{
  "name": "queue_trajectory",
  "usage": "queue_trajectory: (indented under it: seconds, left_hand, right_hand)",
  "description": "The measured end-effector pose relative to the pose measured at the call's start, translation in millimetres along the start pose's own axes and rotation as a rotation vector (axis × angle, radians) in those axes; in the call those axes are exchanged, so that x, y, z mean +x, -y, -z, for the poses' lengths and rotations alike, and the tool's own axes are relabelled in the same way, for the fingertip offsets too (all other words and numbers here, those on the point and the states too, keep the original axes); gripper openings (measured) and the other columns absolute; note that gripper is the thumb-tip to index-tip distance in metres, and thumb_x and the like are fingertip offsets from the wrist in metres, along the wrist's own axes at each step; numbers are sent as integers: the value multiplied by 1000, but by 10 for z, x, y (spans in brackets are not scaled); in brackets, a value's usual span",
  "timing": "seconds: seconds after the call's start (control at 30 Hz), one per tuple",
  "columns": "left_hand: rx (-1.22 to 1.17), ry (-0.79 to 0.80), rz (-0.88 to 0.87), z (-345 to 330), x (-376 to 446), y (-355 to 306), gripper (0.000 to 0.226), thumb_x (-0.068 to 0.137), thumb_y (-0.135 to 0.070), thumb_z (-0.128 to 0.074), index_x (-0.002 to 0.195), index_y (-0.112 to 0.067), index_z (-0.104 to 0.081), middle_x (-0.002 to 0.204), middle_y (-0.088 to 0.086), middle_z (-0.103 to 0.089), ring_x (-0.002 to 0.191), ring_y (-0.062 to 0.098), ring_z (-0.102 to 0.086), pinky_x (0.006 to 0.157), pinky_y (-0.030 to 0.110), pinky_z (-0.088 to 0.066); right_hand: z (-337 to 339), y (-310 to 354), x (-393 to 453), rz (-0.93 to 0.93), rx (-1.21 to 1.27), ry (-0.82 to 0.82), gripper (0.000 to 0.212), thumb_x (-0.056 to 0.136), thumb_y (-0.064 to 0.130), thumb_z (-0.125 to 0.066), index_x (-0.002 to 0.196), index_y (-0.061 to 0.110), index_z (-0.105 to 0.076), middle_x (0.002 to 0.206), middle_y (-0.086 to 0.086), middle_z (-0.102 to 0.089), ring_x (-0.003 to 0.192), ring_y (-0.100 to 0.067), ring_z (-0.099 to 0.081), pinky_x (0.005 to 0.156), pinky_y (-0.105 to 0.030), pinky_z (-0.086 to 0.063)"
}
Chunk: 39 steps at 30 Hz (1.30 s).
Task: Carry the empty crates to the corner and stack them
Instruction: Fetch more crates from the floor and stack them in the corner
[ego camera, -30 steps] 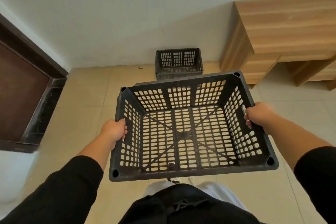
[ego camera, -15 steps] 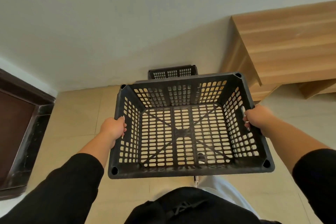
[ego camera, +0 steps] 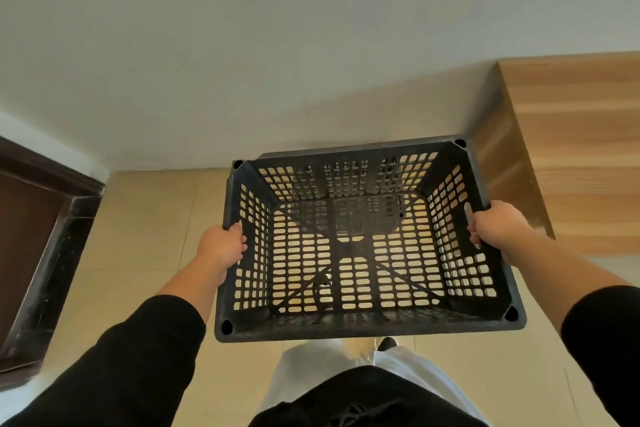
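I hold an empty black perforated plastic crate (ego camera: pixel 363 326) level in front of me, above the tiled floor. My left hand (ego camera: pixel 221 248) grips its left rim and my right hand (ego camera: pixel 498 229) grips its right rim. A second black crate (ego camera: pixel 360 218) on the floor by the wall shows only dimly through the far holes of the held crate's bottom; most of it is hidden.
A pale wall (ego camera: pixel 277 62) stands close ahead. A wooden desk (ego camera: pixel 568 156) is at the right, next to the held crate. A dark door frame (ego camera: pixel 48 253) is at the left. Beige tiles (ego camera: pixel 138 236) lie between the door and the crate.
I have walked nearer to the wall with the crate. The crate on the floor, earlier visible beyond the held one, is now covered by it. Both hands keep the same grip.
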<state>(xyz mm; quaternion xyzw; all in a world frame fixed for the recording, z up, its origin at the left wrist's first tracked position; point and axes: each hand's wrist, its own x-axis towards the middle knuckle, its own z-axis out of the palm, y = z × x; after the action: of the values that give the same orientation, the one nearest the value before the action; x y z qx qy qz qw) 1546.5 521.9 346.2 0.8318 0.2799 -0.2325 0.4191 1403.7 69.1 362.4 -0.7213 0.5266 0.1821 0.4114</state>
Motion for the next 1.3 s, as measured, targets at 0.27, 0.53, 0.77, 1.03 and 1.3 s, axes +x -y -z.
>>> queue_trajectory:
  seconds: [0.27,0.53,0.77,1.03,1.3]
  left_hand:
    - [55,66,19,-119,1078,-925,33,109,-33,-52,116,-4,-65,93,12,-69,77,23,-62,71,37,-52]
    - [47,70,46,-597,1803,-1447,29,109,-33,-52,123,-10,-64,101,10,-73,87,22,-67,85,44,-57]
    - [82,29,50,-1255,2382,-1573,31,111,-29,-49,129,-8,-61,100,9,-71,91,20,-67,70,32,-49]
    - [135,19,57,-1905,3358,-1489,35,111,-28,-50,133,-3,-61,99,9,-71,81,17,-65,65,26,-46]
    - [110,58,84,-2268,3993,-1258,36,111,-32,-50,134,-7,-62,99,8,-70,78,15,-61,68,28,-46]
  right_hand:
    - [-139,865,650,-22,42,-4,22,97,17,-66,117,11,-60,107,-18,-71,99,-41,-72,90,-57,-60]
    - [-195,1435,1599,-23,93,31,27,101,28,-62,122,11,-59,108,-16,-71,101,-40,-71,91,-56,-59]
    - [-425,1589,2555,-38,72,27,34,103,39,-56,124,13,-60,110,-12,-71,100,-35,-70,92,-57,-58]
    - [-940,1602,3493,-50,17,7,25,105,27,-54,126,14,-57,110,-10,-70,102,-32,-69,93,-53,-58]
    - [-1361,1517,4017,-75,24,-39,29,106,28,-52,132,16,-54,117,-11,-69,107,-34,-69,96,-56,-57]
